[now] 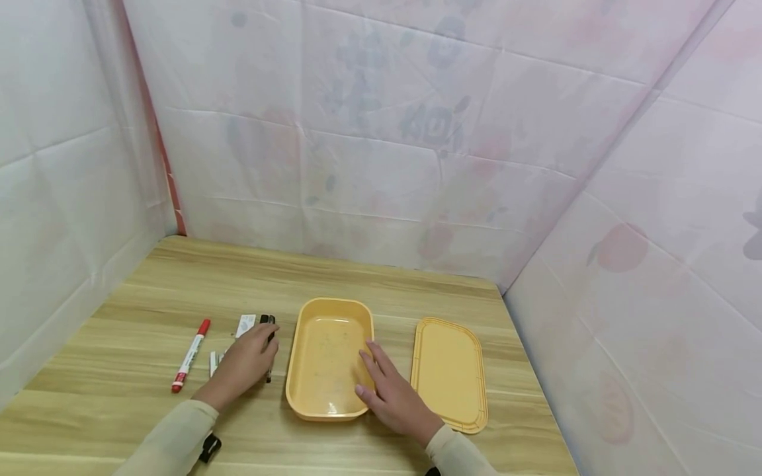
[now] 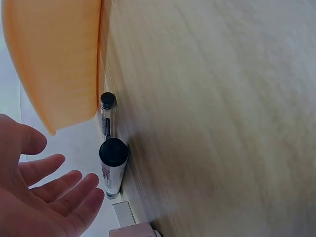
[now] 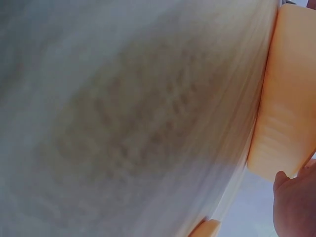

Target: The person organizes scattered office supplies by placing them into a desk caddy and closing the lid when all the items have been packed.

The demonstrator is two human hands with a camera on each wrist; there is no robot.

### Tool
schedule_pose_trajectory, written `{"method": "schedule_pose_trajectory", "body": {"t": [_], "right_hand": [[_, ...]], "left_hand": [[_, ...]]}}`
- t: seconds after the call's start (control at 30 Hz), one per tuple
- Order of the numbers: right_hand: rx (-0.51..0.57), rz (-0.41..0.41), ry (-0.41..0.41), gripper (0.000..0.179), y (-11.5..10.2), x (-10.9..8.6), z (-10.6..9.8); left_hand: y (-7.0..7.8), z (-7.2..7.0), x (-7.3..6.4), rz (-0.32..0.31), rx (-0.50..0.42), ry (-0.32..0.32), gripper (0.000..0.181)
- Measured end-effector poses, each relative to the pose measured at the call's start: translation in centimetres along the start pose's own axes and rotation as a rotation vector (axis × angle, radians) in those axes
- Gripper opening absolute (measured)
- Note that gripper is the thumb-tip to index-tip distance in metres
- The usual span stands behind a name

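My left hand (image 1: 247, 360) hovers over a black-capped marker (image 2: 113, 165) and a slim black-capped pen (image 2: 107, 116). In the left wrist view its fingers (image 2: 61, 192) are loosely bent beside the marker, with nothing in them. An uncovered yellow plastic box (image 1: 327, 350) stands just right of these pens. My right hand (image 1: 395, 396) is at the box's right side, fingers spread over the rim and the thumb toward the near right corner. In the right wrist view, part of this hand shows close to the box's outer wall (image 3: 286, 94).
The yellow lid (image 1: 449, 377) lies flat right of the box. A red-capped marker (image 1: 191, 356) lies at the left. Partly under the left hand are a small white printed item (image 1: 245, 324) and a whitish piece (image 1: 213, 363). Patterned curtains (image 1: 381, 132) border the wooden table (image 1: 250, 271).
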State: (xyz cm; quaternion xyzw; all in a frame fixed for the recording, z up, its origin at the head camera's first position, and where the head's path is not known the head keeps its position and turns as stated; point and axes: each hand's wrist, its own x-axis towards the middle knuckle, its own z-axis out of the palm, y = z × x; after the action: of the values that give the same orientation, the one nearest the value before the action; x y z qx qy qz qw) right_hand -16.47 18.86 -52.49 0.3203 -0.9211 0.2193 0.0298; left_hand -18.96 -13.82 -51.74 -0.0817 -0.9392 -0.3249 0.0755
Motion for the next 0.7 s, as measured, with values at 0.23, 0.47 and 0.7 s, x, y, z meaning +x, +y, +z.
{"method": "schedule_pose_trajectory", "body": {"t": [0.23,0.47,0.7], "right_hand": [[0.095,0.034,-0.023,0.064,-0.11,0.06,0.04],[0.100,0.024,-0.019,0.064,0.14,-0.05,0.24],[0.098,0.024,-0.021,0.066,0.05,0.01,0.17]], "left_hand": [[-0.07,-0.07,-0.08,-0.019,0.006,0.010,0.040],[-0.25,-0.05,-0.12,-0.021,0.008,0.006,0.040],[-0.41,-0.11,-0.10,0.014,0.017,0.029,0.038]]}}
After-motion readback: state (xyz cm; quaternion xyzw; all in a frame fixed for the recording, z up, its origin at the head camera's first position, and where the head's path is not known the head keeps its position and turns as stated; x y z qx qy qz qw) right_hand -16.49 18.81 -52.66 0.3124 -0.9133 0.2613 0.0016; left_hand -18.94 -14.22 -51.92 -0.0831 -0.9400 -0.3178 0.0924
